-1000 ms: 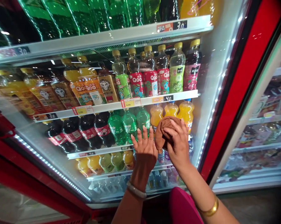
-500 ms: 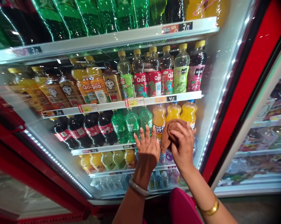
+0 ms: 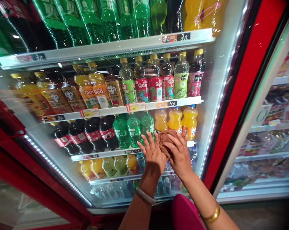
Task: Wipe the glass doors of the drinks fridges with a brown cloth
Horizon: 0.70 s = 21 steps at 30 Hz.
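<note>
A crumpled brown cloth [image 3: 165, 142] lies under the fingers of my right hand [image 3: 180, 153], which are curled over it against the glass front of a drinks cooler. Beside it on the left, my left hand [image 3: 154, 153] has its fingers spread and holds nothing; its edge is close to the cloth. Behind the hands stand green bottles [image 3: 133, 129] and orange drink bottles [image 3: 189, 119]. A pale bangle [image 3: 145, 195] circles my left wrist, a gold one [image 3: 212, 214] my right.
Shelves [image 3: 120, 111] of bottles fill the lit cooler, with large green bottles [image 3: 87, 19] on top. A red frame [image 3: 245, 86] borders it on the right, beside another cooler [image 3: 264, 127]. Red door framing [image 3: 22, 188] runs along the lower left.
My right hand and the cloth have moved left, closer to my left hand. The cooler appears slightly shifted in view.
</note>
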{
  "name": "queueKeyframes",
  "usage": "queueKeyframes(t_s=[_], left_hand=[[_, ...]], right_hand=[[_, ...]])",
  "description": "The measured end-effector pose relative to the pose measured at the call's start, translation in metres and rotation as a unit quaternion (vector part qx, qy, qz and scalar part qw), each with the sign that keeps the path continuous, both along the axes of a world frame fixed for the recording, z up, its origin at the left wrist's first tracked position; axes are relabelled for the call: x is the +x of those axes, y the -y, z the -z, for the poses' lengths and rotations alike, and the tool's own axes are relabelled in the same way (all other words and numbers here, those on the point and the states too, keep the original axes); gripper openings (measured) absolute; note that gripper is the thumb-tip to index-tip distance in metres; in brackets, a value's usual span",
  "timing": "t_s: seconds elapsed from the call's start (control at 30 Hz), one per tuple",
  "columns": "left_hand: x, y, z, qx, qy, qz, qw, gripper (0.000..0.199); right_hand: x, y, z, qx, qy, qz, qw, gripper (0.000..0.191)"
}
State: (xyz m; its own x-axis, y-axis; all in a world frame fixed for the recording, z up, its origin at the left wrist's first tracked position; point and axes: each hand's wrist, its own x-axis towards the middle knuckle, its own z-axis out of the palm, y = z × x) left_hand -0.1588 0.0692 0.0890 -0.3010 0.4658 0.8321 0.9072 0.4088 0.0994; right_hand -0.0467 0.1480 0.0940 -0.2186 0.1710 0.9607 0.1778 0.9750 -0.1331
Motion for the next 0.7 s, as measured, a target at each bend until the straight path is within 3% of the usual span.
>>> queueKeyframes(t_s=[0.07,0.13,0.2,0.27,0.37,0.43,0.5,0.6,0.7], left_hand=[[-0.001,0.004,0.004,-0.016,-0.008,0.008,1.000,0.091],[0.000,0.007,0.008,-0.033,-0.009,0.017,0.999,0.086],[0.005,0.008,0.012,-0.043,-0.003,0.026,0.999,0.081],[0.014,0.005,0.015,-0.041,0.000,0.037,0.998,0.079],[0.027,-0.002,0.020,-0.039,-0.019,0.060,0.997,0.077],[0.033,-0.006,0.024,-0.045,-0.032,0.068,0.996,0.076],[0.034,-0.007,0.028,-0.058,-0.038,0.074,0.995,0.077],[0.033,-0.005,0.035,-0.078,-0.040,0.084,0.993,0.080],[0.035,-0.006,0.039,-0.083,-0.035,0.082,0.993,0.078]], right_hand=[[0.011,-0.007,0.022,0.005,0.027,0.000,1.000,0.039],[0.028,-0.020,0.032,-0.035,-0.008,0.024,0.999,0.040],[0.039,-0.032,0.024,-0.087,-0.084,0.053,0.991,0.043],[0.040,-0.038,0.003,-0.116,-0.142,0.071,0.980,0.046],[0.028,-0.032,-0.016,-0.095,-0.110,0.070,0.987,0.048],[0.022,-0.025,-0.005,-0.044,-0.039,0.044,0.997,0.048],[0.028,-0.025,0.022,-0.003,0.018,0.021,1.000,0.047],[0.050,-0.038,0.059,-0.044,0.012,0.044,0.998,0.045],[0.067,-0.052,0.055,-0.116,-0.066,0.079,0.988,0.038]])
